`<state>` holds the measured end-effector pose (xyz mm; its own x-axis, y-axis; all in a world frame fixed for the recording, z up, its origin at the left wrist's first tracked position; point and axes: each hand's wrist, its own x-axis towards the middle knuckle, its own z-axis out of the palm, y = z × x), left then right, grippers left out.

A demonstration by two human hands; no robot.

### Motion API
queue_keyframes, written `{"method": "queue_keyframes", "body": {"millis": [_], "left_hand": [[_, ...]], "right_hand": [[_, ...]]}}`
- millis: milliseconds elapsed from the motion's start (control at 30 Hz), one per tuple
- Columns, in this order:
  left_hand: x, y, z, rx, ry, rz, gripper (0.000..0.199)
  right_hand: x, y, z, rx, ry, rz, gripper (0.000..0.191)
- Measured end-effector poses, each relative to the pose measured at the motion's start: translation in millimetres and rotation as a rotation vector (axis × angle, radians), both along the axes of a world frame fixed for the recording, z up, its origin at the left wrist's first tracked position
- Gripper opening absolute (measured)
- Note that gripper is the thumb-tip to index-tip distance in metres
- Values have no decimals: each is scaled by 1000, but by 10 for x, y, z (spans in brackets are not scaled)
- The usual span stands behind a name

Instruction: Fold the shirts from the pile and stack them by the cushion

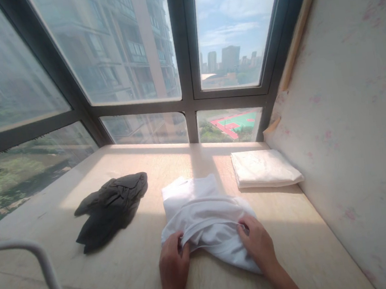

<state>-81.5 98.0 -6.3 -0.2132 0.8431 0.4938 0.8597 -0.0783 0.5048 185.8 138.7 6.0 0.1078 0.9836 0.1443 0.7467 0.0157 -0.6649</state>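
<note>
A white garment, seemingly a shirt, lies rumpled on the wooden surface in front of me, with folds gathered across its near half. At its near left edge, my left hand pinches the cloth between thumb and fingers. My right hand grips a fold on the right side, its fingertips closed on the fabric. The far part of the shirt lies flatter, in sunlight. How the layers run beneath the folds is hidden.
Dark shorts lie crumpled to the left. A folded white cloth rests at the back right, near the patterned wall. A pale curved tube stands at the lower left. Framed windows border the wooden surface.
</note>
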Motion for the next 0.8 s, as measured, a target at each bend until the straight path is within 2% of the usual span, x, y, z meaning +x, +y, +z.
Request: {"method": "queue_keyframes", "body": {"millis": [67,133,233,333,433,500,600,667,733,800], "left_hand": [[-30,-24,32,83,22,-59,19],[-49,-44,133,142,79,-82,21],[-29,-57,403,202,93,-51,21],[56,-42,715,221,-14,-24,21],[124,-12,932,232,-39,-71,18],[115,1,999,210,24,-143,17],[28,-9,1027,110,152,-228,25],[-43,-36,1028,50,220,-207,36],[-96,-73,1021,16,242,-167,46],[-122,-116,1002,-25,207,-181,51]], "right_hand": [[78,-30,20,32,149,5,27],[139,-82,111,61,283,5,31],[161,-188,387,85,448,32,33],[129,-304,738,72,604,106,32],[133,-396,1024,68,641,160,33],[184,-426,1125,124,542,153,33],[318,-425,1111,259,262,173,26],[416,-412,1015,315,61,159,27],[491,-405,892,337,-111,64,33],[529,-407,778,323,-237,-22,37]]}}
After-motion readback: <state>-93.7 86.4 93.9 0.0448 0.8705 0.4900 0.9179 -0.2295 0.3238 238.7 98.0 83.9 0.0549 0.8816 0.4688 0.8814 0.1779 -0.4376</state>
